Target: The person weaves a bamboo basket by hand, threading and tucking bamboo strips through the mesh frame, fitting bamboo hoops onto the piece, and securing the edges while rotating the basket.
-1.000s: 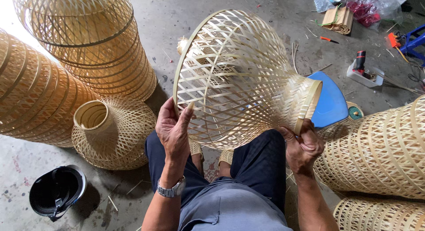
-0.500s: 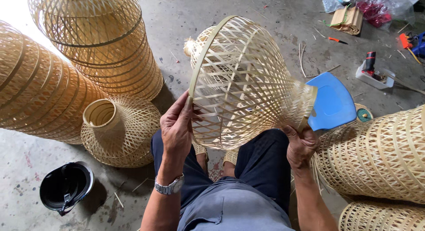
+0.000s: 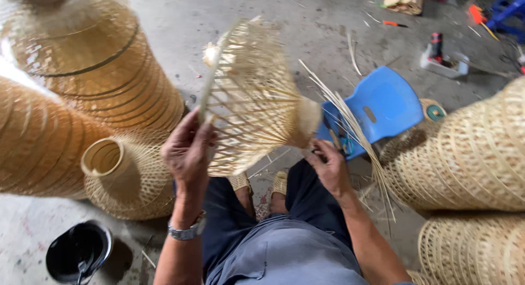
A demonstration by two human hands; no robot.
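Head camera, looking down: the left hand was closed on the wide rim of the woven bamboo shade, fingers curled over the hoop, thumb behind it. The right hand pinched the narrow neck end, fingers closed where the loose bamboo strips fanned out up and to the right. So the shade hung between the two hands, above the knees, its long axis running from the left hand's rim across and slightly down to the right hand's neck. Wide mouth faced left, edge-on to the camera. Each hand had its own end; the right was the one nearer the unwoven strips. Beyond the right hand sat a blue plastic stool, with pale woven baskets further right. Left of the left hand, a small flared shade stood on the floor, darker tall shades behind it, and a black bowl below the left wrist
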